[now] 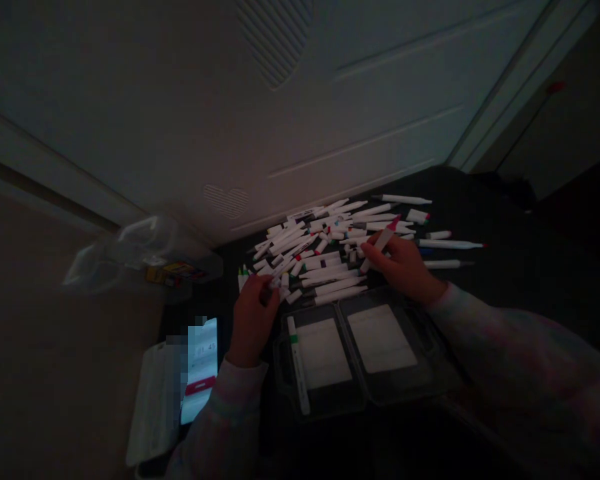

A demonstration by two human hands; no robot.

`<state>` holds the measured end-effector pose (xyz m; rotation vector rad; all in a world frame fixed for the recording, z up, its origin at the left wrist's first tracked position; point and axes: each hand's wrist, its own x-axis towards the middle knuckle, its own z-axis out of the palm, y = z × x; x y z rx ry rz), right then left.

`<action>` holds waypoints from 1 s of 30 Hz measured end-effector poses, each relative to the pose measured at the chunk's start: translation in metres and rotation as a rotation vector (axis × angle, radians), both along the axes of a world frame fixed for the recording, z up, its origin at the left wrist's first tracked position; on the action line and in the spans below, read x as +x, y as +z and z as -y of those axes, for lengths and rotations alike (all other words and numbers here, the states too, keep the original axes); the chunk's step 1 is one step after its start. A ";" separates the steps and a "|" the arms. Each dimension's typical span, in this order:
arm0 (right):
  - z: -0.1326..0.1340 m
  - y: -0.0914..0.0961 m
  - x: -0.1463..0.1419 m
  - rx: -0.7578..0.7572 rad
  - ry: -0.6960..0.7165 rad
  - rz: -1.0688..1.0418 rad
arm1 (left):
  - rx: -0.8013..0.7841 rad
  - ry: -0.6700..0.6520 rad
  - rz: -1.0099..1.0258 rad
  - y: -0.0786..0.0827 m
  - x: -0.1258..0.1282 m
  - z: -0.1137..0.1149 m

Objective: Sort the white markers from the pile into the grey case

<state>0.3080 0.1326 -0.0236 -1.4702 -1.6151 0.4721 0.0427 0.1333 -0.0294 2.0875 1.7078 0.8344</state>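
My right hand (403, 267) is closed around a white marker (380, 244) with a pink end pointing up and away, above the right part of a marker pile. My left hand (254, 313) is pinched at the pile's near left edge on what looks like a white marker (281, 268), partly hidden by the fingers. Many white markers (333, 290) lie heaped together, several uncapped, with loose caps (321, 247) among them. Close in front of me an open clear plastic case (359, 387) lies flat. A marker with a green band (299, 367) rests in its left half.
A lit phone (200, 370) lies left of my left forearm, beside a pale plastic case (153, 400). A clear container (130, 257) with a colourful label stands at the left. A white panel with heart reliefs (226, 200) rises behind the dark table (505, 280). The light is dim.
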 end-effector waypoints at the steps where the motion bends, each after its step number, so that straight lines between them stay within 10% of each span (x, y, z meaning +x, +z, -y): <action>1: 0.000 0.000 0.000 -0.003 0.003 0.002 | 0.013 -0.026 -0.020 0.000 0.000 0.000; 30: 0.000 -0.001 0.001 0.001 -0.004 -0.017 | 0.055 -0.111 -0.079 0.002 0.001 0.002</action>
